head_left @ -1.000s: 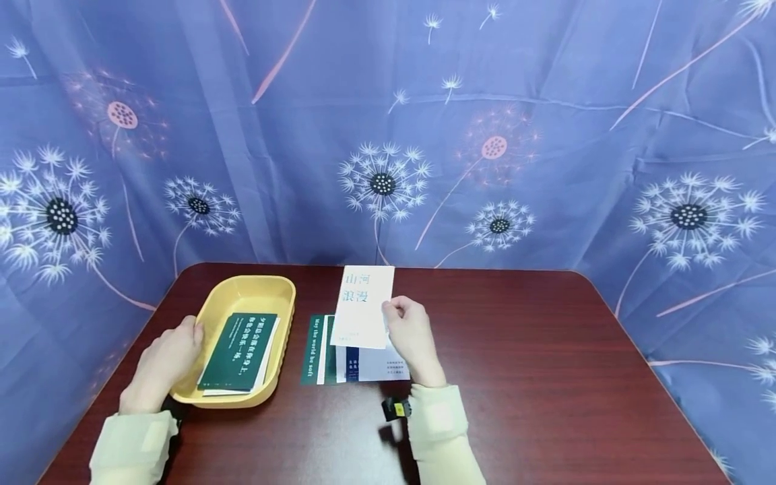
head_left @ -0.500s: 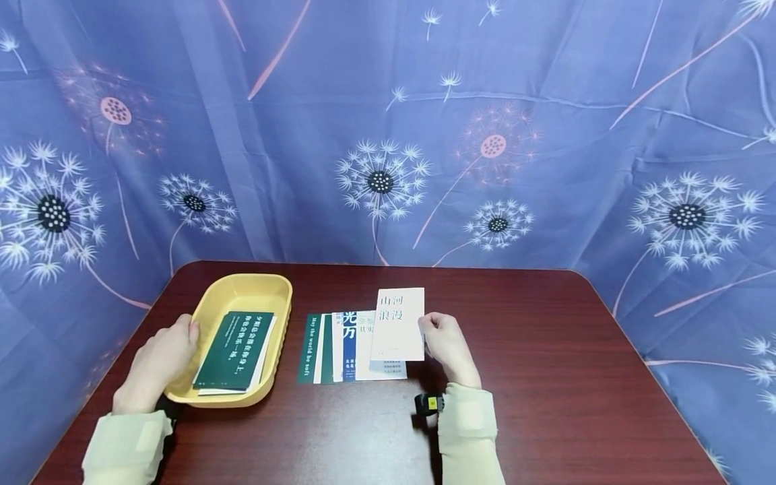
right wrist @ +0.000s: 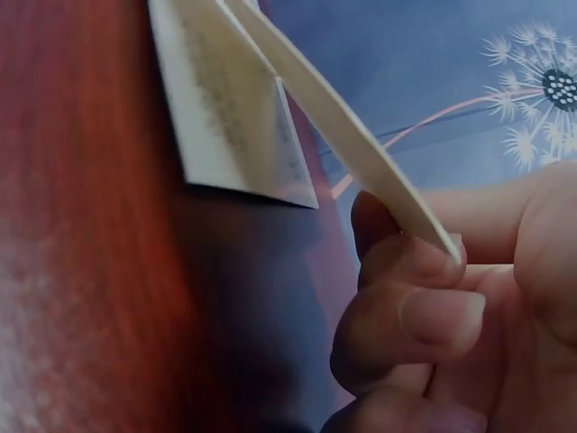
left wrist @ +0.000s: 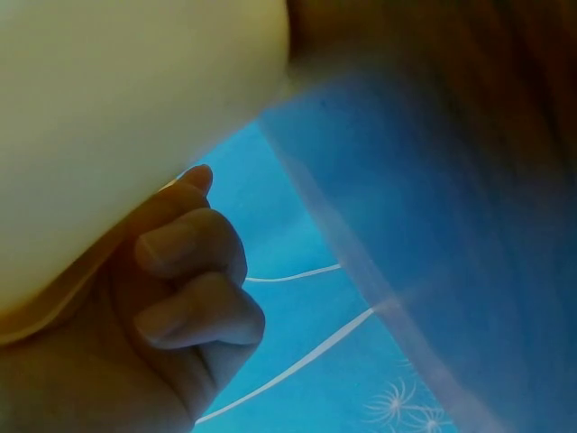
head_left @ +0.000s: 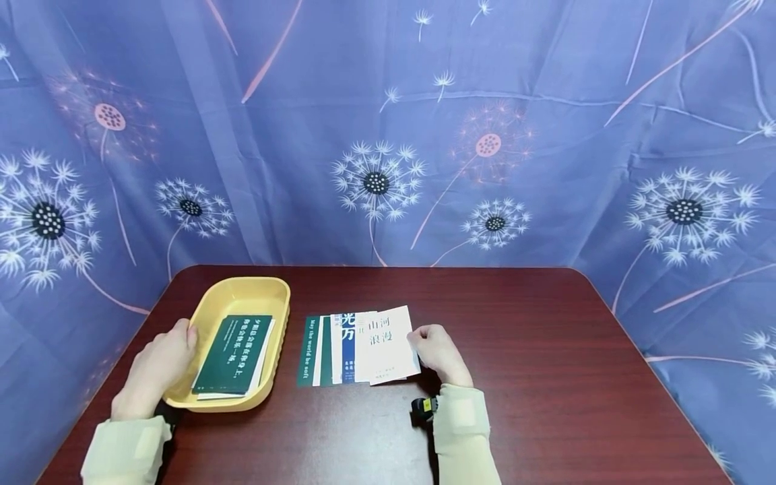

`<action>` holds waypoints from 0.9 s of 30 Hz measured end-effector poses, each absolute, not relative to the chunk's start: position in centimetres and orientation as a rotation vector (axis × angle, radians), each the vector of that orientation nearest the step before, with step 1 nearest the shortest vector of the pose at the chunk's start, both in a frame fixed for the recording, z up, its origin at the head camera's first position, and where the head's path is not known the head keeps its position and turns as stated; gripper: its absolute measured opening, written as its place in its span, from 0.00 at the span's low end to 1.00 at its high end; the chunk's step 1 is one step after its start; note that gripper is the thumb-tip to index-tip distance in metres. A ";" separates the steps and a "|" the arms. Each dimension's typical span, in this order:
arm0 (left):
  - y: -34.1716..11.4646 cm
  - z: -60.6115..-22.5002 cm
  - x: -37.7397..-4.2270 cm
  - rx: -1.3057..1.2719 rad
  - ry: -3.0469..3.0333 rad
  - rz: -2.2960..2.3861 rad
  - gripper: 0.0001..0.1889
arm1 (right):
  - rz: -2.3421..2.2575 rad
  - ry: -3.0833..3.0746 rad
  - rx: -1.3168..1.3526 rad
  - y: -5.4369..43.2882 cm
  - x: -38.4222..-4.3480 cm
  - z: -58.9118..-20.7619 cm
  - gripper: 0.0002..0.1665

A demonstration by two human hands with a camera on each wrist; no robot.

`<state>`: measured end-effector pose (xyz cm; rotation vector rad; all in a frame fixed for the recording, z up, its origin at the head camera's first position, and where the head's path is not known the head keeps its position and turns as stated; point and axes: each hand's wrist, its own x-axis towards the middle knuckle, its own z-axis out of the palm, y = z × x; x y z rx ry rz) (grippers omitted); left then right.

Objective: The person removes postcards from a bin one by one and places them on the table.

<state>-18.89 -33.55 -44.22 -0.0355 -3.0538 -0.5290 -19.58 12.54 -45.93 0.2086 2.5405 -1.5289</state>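
My right hand [head_left: 441, 351] pinches the right edge of a white card [head_left: 389, 347] with blue characters. In the right wrist view that card [right wrist: 352, 126] slants edge-on from between thumb and fingers, over another pale card [right wrist: 216, 117] below. The white card overlaps the right end of a row of fanned cards, among them a green card [head_left: 308, 353] and a blue card [head_left: 348, 350]. My left hand [head_left: 159, 364] grips the left rim of a yellow basket [head_left: 279, 350]; in the left wrist view its fingers [left wrist: 203, 307] curl against the basket's pale wall [left wrist: 117, 126].
Inside the basket lies a small stack of cards with a green card [head_left: 233, 353] on top. The dark red wooden table [head_left: 545, 377] extends to the right. A blue dandelion-print curtain [head_left: 533, 81] hangs behind the table and along both sides.
The white card has moved right and down, coming to the right end of the row and tilting a little. My left hand stays on the basket's rim.
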 end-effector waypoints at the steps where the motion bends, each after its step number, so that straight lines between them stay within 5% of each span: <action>1: -33.5 -44.2 -18.9 -0.035 -3.054 -0.527 0.17 | -1.512 2.556 0.220 12.6 -19.6 -46.0 0.15; 27: -33.4 -43.9 -18.9 -0.023 -3.071 -0.529 0.18 | -1.311 2.641 0.341 12.6 -19.7 -46.3 0.16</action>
